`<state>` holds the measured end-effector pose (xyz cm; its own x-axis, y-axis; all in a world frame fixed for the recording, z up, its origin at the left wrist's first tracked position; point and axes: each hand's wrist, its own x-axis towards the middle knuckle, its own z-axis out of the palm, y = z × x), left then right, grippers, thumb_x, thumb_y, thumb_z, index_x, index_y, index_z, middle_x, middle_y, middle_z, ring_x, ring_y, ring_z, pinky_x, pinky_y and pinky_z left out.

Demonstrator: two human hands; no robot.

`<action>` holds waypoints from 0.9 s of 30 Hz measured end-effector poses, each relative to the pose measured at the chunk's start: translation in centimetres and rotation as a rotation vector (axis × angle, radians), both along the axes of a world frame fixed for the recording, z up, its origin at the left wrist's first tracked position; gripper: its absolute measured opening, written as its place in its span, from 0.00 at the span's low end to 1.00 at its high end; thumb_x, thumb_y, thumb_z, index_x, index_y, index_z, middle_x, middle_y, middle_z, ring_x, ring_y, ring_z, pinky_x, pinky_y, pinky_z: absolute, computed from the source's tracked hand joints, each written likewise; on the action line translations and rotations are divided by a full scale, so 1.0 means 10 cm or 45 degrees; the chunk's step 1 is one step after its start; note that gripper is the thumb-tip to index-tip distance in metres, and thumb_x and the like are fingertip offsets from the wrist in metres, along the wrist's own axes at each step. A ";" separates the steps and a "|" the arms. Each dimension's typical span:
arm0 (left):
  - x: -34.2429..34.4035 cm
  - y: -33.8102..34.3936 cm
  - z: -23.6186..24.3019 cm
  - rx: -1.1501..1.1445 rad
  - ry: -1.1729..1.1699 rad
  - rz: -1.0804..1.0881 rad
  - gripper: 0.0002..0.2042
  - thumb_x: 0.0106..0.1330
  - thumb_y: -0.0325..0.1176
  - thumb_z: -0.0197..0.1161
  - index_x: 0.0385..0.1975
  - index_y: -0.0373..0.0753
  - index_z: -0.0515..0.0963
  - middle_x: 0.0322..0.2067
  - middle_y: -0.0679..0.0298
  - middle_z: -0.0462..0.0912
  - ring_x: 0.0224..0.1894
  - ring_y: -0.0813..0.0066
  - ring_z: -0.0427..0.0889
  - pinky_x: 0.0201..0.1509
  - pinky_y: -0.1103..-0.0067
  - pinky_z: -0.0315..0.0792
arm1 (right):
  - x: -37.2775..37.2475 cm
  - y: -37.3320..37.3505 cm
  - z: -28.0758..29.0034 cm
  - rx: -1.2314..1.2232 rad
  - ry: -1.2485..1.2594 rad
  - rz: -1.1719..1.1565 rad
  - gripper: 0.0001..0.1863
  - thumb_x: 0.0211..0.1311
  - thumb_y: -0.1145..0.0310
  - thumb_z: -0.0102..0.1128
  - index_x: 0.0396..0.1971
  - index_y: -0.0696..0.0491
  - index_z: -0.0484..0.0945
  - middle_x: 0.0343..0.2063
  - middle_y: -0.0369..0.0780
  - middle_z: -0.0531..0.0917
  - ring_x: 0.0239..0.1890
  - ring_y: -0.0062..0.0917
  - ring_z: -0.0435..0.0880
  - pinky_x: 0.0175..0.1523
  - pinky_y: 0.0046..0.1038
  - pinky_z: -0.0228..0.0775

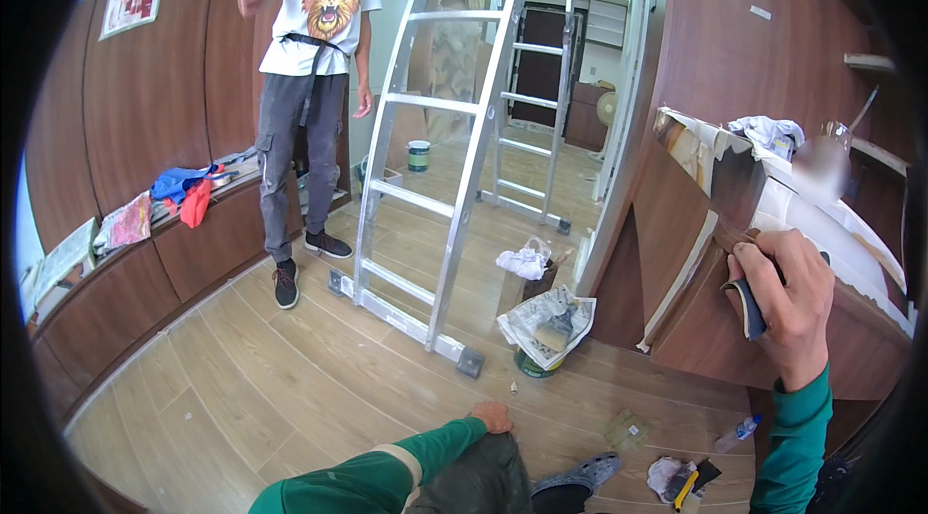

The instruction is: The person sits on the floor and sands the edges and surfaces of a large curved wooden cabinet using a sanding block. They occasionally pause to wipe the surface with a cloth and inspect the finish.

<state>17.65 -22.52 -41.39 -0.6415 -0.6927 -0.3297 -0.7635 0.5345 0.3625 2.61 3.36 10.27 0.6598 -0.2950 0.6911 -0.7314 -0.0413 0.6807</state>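
My right hand (793, 301) is closed on a folded piece of dark sandpaper (747, 311). Its fingertips press near the upper corner of a brown wood-grain cabinet (701, 311) on the right. White paper and masking sheet (812, 229) cover the cabinet's top, just beyond the hand. Down at the lower middle, my left hand (493, 416) rests on my bent knee, fingers draped over the dark trousers and nothing visible in them. Both forearms wear green sleeves.
An aluminium folding ladder (425, 185) stands in the middle, with another person (319, 79) beside it. A can (535, 364) topped with newspaper and a brush (556, 330) stands near. A bottle (739, 433) and yellow-handled cutter (686, 490) lie on the floor.
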 end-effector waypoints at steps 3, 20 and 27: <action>0.01 -0.02 -0.03 -0.035 0.022 -0.011 0.26 0.59 0.50 0.58 0.46 0.33 0.85 0.49 0.44 0.85 0.54 0.46 0.83 0.58 0.59 0.76 | -0.01 0.01 0.01 0.009 -0.006 0.010 0.16 0.41 0.75 0.73 0.34 0.57 0.79 0.30 0.41 0.77 0.28 0.33 0.79 0.31 0.33 0.69; -0.05 0.00 -0.04 -0.027 -0.090 0.025 0.26 0.60 0.50 0.57 0.50 0.37 0.84 0.52 0.48 0.85 0.56 0.49 0.83 0.59 0.61 0.76 | -0.37 0.35 -0.13 -0.111 -0.114 -0.100 0.16 0.39 0.76 0.72 0.33 0.58 0.80 0.28 0.40 0.77 0.29 0.33 0.79 0.32 0.32 0.69; -0.05 -0.05 -0.14 -0.058 -0.045 -0.004 0.27 0.62 0.54 0.57 0.47 0.35 0.84 0.49 0.47 0.85 0.54 0.48 0.83 0.57 0.59 0.77 | -0.57 0.50 -0.17 -0.160 -0.112 -0.173 0.16 0.42 0.80 0.73 0.34 0.59 0.80 0.29 0.42 0.78 0.30 0.34 0.80 0.33 0.32 0.72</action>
